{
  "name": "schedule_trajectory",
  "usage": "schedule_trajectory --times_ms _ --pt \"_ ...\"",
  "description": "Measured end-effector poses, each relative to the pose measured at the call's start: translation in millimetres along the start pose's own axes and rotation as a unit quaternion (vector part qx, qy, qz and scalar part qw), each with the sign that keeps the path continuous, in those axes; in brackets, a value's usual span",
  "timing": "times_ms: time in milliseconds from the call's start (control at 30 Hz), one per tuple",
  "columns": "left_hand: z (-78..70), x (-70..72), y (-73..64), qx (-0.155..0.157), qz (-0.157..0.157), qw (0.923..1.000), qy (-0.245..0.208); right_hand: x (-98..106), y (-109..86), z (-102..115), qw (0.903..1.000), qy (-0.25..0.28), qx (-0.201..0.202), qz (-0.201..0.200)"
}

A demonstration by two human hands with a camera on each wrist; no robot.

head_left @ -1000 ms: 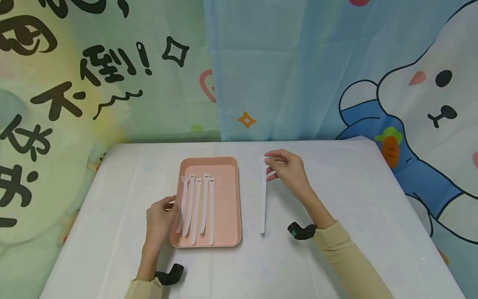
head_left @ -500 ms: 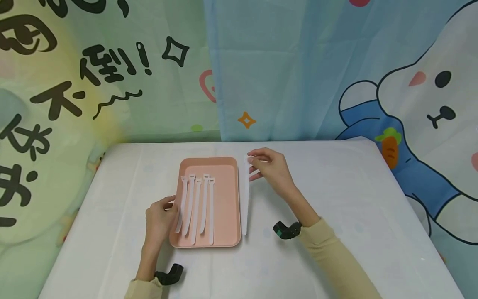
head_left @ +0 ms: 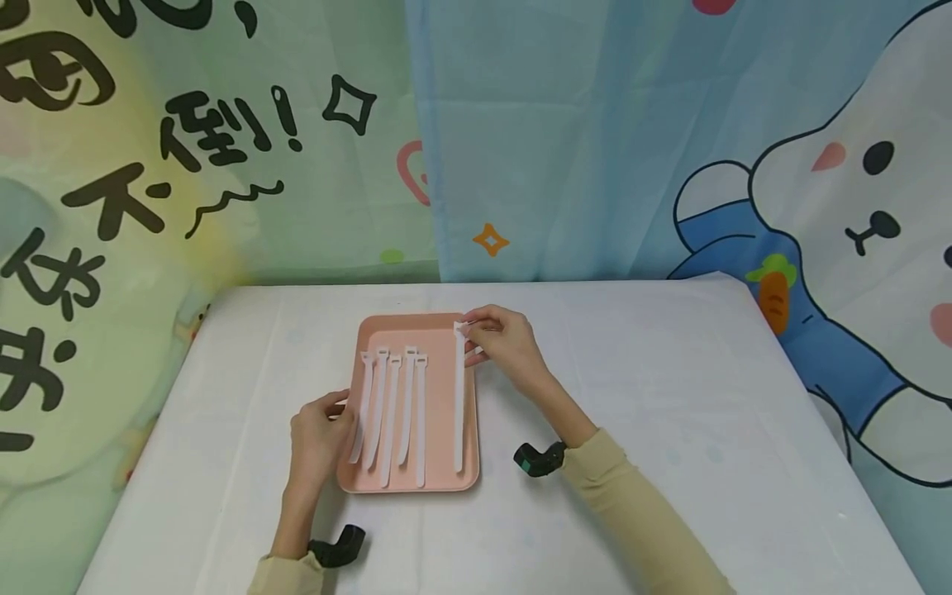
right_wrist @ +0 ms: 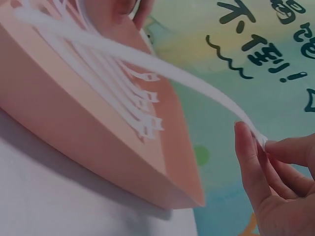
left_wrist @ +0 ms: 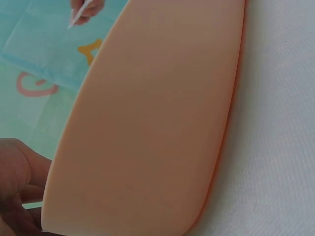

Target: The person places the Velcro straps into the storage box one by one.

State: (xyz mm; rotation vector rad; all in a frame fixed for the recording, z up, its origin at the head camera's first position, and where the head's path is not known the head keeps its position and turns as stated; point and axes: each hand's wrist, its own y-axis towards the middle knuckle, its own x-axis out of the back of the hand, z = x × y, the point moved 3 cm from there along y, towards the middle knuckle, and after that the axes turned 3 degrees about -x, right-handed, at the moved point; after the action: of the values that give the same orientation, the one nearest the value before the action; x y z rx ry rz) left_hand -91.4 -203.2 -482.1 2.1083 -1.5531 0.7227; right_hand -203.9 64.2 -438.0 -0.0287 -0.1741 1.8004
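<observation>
A pink tray (head_left: 440, 413) lies on the table, with several white cable ties (head_left: 406, 405) side by side in its left half, their slotted heads at the far end. My right hand (head_left: 506, 343) pinches another white cable tie (head_left: 459, 397) by its head end, between thumb and fingertips. This tie extends lengthwise over the tray's right side; in the right wrist view the strap (right_wrist: 197, 84) arches above the tray wall. At the tray's left side, my left hand (head_left: 318, 434) grips the rim. In the left wrist view the tray's outer wall (left_wrist: 147, 123) hides part of its fingers (left_wrist: 34, 169).
A white cloth (head_left: 632, 512) covers the table. Behind its far edge hangs a printed backdrop (head_left: 565, 165) with lettering and a cartoon figure. Each wrist wears a black camera mount, such as the right one (head_left: 539, 459).
My right hand has moved left with the cable tie, from the table right of the tray to over the tray's right side. The left hand has stayed at the tray's left rim.
</observation>
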Motion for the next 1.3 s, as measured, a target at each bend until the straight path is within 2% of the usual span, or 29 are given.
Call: schedule_trajectory --times_ms 300,500,667,900,967,1167,1300 --pt "-0.9 0.7 -0.4 0.001 0.004 1.0000 -0.003 -19.2 11.9 -18.3 0.9996 -0.018 -0.018 -0.010" --pt "-1.2 1.3 -0.6 0.001 0.002 1.0000 -0.001 -33.5 19.6 -24.8 0.9958 -0.091 0.001 -0.013" --pt "-1.6 0.5 -1.1 -0.001 0.002 1.0000 -0.001 -39.4 22.6 -27.4 0.9837 -0.176 0.030 -0.022" --pt "-0.9 -0.1 -0.7 -0.008 -0.004 1.0000 0.000 -44.4 25.6 -30.6 0.9802 -0.193 0.042 -0.011" --pt "-1.6 0.2 -1.0 -0.008 -0.004 1.0000 0.000 -46.0 26.3 -31.0 0.9759 -0.214 0.043 -0.006" --pt "-2.9 1.0 -1.2 -0.009 -0.006 0.9999 0.002 -50.1 27.5 -29.5 0.9474 -0.312 0.071 -0.007" --pt "-3.2 1.8 -1.4 -0.009 -0.005 0.9999 0.002 -52.5 28.1 -29.3 0.9326 -0.353 0.076 0.005"
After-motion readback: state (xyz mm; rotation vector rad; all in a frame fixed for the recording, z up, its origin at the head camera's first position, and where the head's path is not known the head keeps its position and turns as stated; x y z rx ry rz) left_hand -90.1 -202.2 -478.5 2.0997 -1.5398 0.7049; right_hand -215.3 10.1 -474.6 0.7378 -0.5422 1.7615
